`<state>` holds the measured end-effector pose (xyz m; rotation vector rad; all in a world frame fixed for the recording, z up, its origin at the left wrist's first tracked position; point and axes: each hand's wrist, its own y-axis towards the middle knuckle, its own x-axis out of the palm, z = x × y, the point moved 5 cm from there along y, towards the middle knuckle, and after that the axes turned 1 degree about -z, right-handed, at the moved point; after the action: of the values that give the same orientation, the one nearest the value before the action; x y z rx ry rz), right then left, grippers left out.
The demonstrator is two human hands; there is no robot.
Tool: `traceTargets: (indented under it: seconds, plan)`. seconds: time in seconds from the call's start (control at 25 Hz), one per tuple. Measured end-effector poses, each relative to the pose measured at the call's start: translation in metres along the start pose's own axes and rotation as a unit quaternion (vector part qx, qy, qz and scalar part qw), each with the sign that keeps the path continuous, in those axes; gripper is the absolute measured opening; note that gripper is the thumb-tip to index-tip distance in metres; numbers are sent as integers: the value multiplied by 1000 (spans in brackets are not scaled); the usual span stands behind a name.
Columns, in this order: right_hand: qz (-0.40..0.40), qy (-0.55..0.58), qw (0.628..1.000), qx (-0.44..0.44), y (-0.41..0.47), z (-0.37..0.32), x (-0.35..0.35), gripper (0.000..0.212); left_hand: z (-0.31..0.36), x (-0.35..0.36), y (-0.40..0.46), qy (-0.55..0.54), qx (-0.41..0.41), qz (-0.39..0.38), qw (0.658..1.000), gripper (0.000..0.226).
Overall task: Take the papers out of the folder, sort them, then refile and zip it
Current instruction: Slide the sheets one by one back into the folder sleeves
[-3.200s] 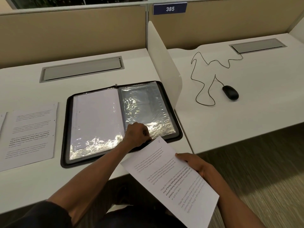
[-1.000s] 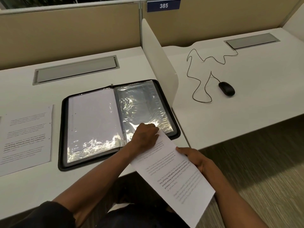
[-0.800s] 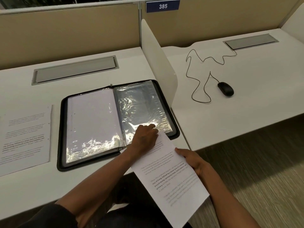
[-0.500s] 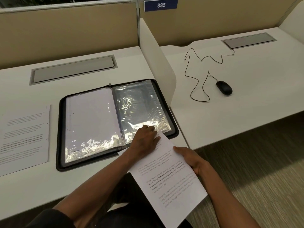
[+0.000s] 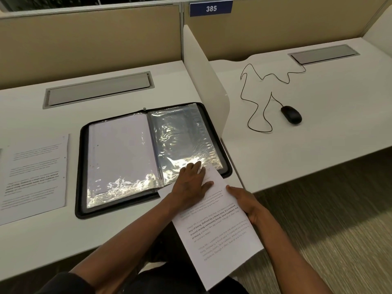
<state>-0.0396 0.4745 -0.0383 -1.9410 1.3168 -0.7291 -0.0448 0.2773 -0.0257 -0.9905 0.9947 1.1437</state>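
Note:
A black zip folder (image 5: 81, 166) lies open on the white desk (image 5: 31, 240). Its left side shows a white sheet (image 5: 118, 153) under plastic. The right side is a shiny clear plastic sleeve (image 5: 180, 134). My right hand (image 5: 247, 205) grips the right edge of a printed paper (image 5: 220, 236) that hangs over the desk's front edge. The paper's top corner lies at the sleeve's lower edge. My left hand (image 5: 191, 183) lies on that top end, fingers extended onto the sleeve's bottom edge.
Another printed sheet (image 5: 34, 175) lies on the desk left of the folder. A white divider panel (image 5: 203, 73) stands just right of the folder. Beyond it lie a black mouse (image 5: 291, 114) with its cable (image 5: 254, 96). Grey cable hatches (image 5: 97, 89) sit at the back.
My right hand has pushed the paper up toward the sleeve's lower edge. My left hand went from a curled grip on the sleeve's edge to lying flatter on the paper's top end.

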Motion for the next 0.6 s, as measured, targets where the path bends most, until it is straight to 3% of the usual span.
traceTargets:
  seconds: [0.28,0.4,0.48,0.56,0.6]
  plan:
    - [36,0,999,-17,-6,0,-1,27,0,16,-6,-10,-38,-88,995,79]
    - [69,-116,987,-92,-2,0,-5,29,-3,22,-9,-8,-43,-84,996,80]
    - [176,-309,915,-191,-2,-6,-14,30,-5,25,-11,-5,-45,-72,996,80]
    - [296,-433,789,-320,-11,-16,-13,33,-8,28,-10,-6,-50,-66,997,79]
    - [317,-462,735,-382,-15,-20,-6,35,-9,29,-10,-3,-51,-62,997,78]
